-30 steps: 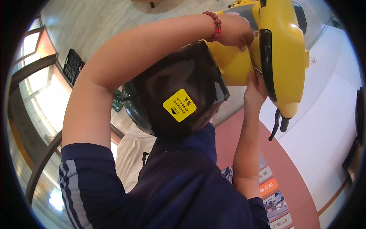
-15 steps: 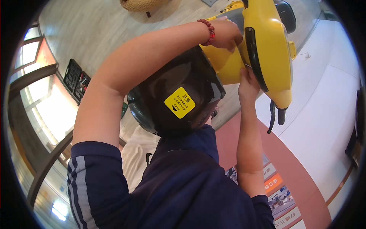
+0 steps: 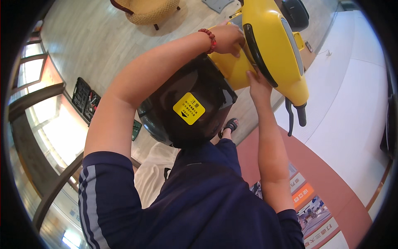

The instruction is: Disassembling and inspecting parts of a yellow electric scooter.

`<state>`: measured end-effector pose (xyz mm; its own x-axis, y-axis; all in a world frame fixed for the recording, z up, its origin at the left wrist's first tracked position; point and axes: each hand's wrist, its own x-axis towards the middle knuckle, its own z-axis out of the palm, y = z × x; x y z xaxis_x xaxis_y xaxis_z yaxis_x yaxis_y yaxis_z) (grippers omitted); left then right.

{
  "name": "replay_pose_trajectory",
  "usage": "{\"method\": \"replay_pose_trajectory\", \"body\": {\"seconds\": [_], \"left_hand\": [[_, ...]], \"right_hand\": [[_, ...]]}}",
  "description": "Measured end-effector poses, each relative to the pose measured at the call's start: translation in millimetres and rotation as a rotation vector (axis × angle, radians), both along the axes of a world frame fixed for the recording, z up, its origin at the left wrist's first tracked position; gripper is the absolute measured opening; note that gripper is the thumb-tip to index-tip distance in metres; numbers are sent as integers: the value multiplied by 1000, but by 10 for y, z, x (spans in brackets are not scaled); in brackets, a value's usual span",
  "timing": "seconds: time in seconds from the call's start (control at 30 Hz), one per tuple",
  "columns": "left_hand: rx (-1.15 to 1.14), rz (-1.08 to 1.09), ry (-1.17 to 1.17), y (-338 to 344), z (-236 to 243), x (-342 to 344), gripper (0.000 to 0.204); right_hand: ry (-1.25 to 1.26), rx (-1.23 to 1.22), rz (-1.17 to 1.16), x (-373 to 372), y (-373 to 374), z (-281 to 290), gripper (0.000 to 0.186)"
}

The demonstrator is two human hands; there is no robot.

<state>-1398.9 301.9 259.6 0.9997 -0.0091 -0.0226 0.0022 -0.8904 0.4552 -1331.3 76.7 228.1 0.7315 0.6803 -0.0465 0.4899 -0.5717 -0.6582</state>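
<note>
A yellow scooter front (image 3: 275, 50) with a rounded handlebar housing stands at the upper right of the head view. Joined to its yellow panel (image 3: 236, 68) is a glossy black box (image 3: 166, 93) bearing a yellow sticker, close against my body. My left hand (image 3: 228, 39), with a red bead bracelet at the wrist, reaches over the box and grips the panel's upper part, fingers bent by the gap behind the housing. Lower down, my right hand (image 3: 261, 86) holds the panel's near edge, thumb on the yellow surface; its other fingers are mostly hidden.
A black brake lever and handlebar grip (image 3: 302, 115) stick out toward me at the right. An open toolbox (image 3: 85, 99) lies on the floor at the left. A woven chair (image 3: 155, 12) stands far off. A red-brown display board (image 3: 327, 178) is at the lower right.
The scooter front and both hands appear shifted left and slightly up in the view. Both hands stay on the yellow panel. A sandaled foot now shows below the black box.
</note>
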Motion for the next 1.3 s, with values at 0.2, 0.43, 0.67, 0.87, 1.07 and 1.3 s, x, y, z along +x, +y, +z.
{"method": "replay_pose_trajectory", "body": {"seconds": [0.2,0.43,0.67,0.87,1.07,1.3], "left_hand": [[-46,-3,-15,72,-133,7,38],[-71,-19,18,5,32,33,41],[-185,5,-93,49,-170,34,37],[-102,13,-130,47,-165,50,39],[-184,61,-42,10,-81,75,38],[-176,209,-62,400,16,-57,37]], "right_hand": [[-118,-22,38,-78,-43,-29,42],[-243,-157,2,20,-120,-64,52],[-44,44,21,112,-190,-169,45],[50,176,-15,94,-266,-134,37],[-41,179,-36,36,-307,-129,26],[-103,121,13,-50,-1278,-440,46]]}}
